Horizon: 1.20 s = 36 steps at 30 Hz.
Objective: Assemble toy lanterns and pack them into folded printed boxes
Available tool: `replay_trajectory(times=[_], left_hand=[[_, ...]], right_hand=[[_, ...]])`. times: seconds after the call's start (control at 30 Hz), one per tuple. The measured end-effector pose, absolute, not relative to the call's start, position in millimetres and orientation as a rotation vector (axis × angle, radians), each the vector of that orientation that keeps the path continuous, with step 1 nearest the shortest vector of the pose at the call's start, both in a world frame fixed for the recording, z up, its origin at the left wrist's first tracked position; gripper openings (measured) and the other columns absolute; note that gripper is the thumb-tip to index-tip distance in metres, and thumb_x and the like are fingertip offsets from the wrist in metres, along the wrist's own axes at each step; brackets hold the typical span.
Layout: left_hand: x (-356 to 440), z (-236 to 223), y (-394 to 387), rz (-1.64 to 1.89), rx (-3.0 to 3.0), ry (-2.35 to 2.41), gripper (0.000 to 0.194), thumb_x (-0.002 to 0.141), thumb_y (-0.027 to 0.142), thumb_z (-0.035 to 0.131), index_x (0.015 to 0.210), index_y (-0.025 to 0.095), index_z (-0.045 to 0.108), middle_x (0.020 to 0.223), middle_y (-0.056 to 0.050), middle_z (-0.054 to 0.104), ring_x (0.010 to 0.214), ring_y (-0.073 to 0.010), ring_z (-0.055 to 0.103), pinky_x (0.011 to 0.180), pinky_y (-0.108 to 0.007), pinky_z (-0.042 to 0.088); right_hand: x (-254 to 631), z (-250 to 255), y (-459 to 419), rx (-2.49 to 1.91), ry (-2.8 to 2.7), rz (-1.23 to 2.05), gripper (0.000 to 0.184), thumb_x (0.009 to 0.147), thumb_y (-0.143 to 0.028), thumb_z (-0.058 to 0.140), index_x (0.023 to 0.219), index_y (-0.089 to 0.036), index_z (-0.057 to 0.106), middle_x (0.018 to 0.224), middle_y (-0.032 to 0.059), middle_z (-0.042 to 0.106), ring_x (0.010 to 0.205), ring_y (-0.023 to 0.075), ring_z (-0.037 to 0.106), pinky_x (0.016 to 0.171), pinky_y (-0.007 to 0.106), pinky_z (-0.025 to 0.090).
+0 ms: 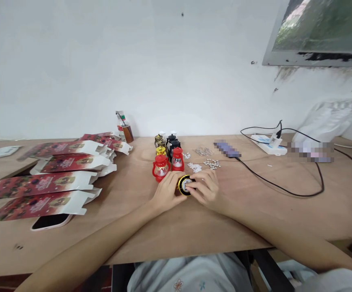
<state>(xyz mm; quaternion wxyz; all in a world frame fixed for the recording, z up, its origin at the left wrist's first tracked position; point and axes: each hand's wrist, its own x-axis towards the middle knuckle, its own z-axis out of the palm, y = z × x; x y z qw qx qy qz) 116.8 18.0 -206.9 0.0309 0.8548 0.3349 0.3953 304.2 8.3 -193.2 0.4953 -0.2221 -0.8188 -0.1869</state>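
Observation:
A small gold lantern lies tipped over, its round black-and-gold base turned toward me. My left hand is wrapped round its body. At the middle of that base, the fingertips of my right hand are pinched together; what they hold, if anything, is hidden. Just beyond my left hand stand red mini lanterns, with gold lanterns and black lanterns behind them. Past my right hand are several silver button cells, a pile of small white pieces and small metal-looking bits.
Flattened red printed boxes are stacked at the left, over a phone. A bottle stands by the wall. At the right are a blurred purple phone, its black cable and a white power strip.

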Motion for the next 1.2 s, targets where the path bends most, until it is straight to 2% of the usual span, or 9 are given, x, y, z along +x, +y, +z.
replay_trajectory(times=[0.1, 0.23, 0.43, 0.57, 0.7, 0.87, 1.2], left_hand=[[116, -207, 18, 1.214, 2.635, 1.031, 0.042, 0.073, 0.023, 0.062, 0.113, 0.018, 0.048, 0.110, -0.010, 0.060, 0.101, -0.0246, 0.057, 0.088, -0.039, 0.048], [115, -206, 17, 1.183, 2.625, 1.061, 0.047, 0.070, 0.022, 0.062, 0.115, 0.018, 0.049, 0.113, -0.011, 0.059, 0.104, -0.0256, 0.056, 0.089, -0.040, 0.048], [114, -207, 18, 1.189, 2.635, 1.041, 0.046, 0.073, 0.024, 0.061, 0.116, 0.017, 0.048, 0.114, -0.012, 0.059, 0.107, -0.0266, 0.055, 0.092, -0.042, 0.047], [114, -207, 19, 1.212, 2.620, 1.060, 0.046, 0.073, 0.023, 0.060, 0.116, 0.016, 0.048, 0.114, -0.012, 0.059, 0.106, -0.0265, 0.055, 0.092, -0.042, 0.047], [114, -207, 20, 1.227, 2.598, 1.112, 0.046, 0.071, 0.019, 0.057, 0.116, 0.017, 0.048, 0.112, -0.011, 0.059, 0.106, -0.0254, 0.055, 0.092, -0.041, 0.047], [114, -208, 21, 1.239, 2.610, 1.104, 0.044, 0.072, 0.019, 0.057, 0.115, 0.016, 0.048, 0.111, -0.011, 0.059, 0.105, -0.0250, 0.055, 0.091, -0.040, 0.047], [113, -210, 22, 1.259, 2.646, 1.080, 0.046, 0.072, 0.018, 0.057, 0.116, 0.016, 0.047, 0.112, -0.011, 0.059, 0.105, -0.0252, 0.055, 0.091, -0.040, 0.048]], right_hand=[[305, -193, 8, -0.496, -1.944, -0.403, 0.010, 0.081, -0.016, 0.062, 0.089, -0.022, 0.062, 0.096, 0.0062, 0.063, 0.088, 0.0186, 0.056, 0.078, 0.036, 0.043], [315, -191, 22, -0.578, -1.835, -0.319, 0.013, 0.086, -0.015, 0.053, 0.095, -0.021, 0.059, 0.098, 0.0076, 0.059, 0.092, 0.0196, 0.057, 0.081, 0.037, 0.044], [357, -195, 77, -1.182, -1.893, -0.359, 0.016, 0.088, -0.022, 0.047, 0.083, -0.019, 0.061, 0.093, 0.0086, 0.064, 0.096, 0.0246, 0.053, 0.084, 0.040, 0.038], [383, -199, 101, -1.472, -2.101, -0.245, 0.017, 0.083, -0.021, 0.050, 0.080, -0.020, 0.067, 0.102, 0.0070, 0.065, 0.101, 0.0258, 0.050, 0.083, 0.039, 0.036], [392, -198, 105, -1.434, -2.359, -0.230, 0.022, 0.080, -0.019, 0.050, 0.089, -0.023, 0.069, 0.115, 0.0056, 0.062, 0.108, 0.0247, 0.047, 0.090, 0.040, 0.032], [390, -198, 102, -1.451, -2.516, -0.436, 0.026, 0.083, -0.020, 0.046, 0.095, -0.019, 0.070, 0.123, 0.0098, 0.058, 0.114, 0.0290, 0.043, 0.093, 0.044, 0.027], [387, -197, 102, -1.498, -2.511, -0.471, 0.023, 0.083, -0.015, 0.047, 0.090, -0.017, 0.068, 0.119, 0.0103, 0.060, 0.115, 0.0284, 0.043, 0.091, 0.043, 0.028]])
